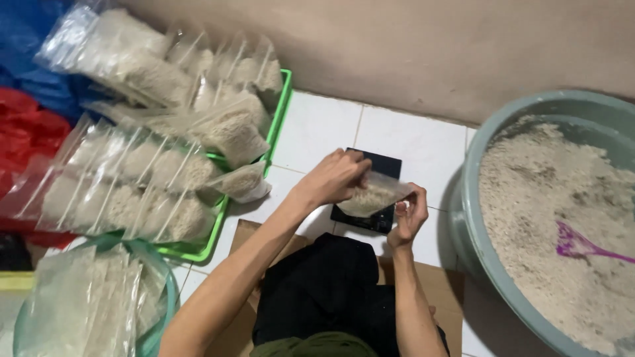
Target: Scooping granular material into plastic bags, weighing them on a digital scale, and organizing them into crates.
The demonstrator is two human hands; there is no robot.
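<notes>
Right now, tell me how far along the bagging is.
Done: many filled clear plastic bags lie stacked in the green plastic tray. In hand: left hand and right hand hold a partly filled clear bag over the black flat scale. Left: the grey round tub holds plenty of pale grain.

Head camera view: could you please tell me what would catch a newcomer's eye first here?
Most striking is the big grey-green tub at the right, heaped with pale grainy meal, a purple scoop lying in it. In the middle, the left hand and right hand hold a small clear bag of meal over a black scale on the white tile floor. At the left, filled bags pile up in a green tray.
</notes>
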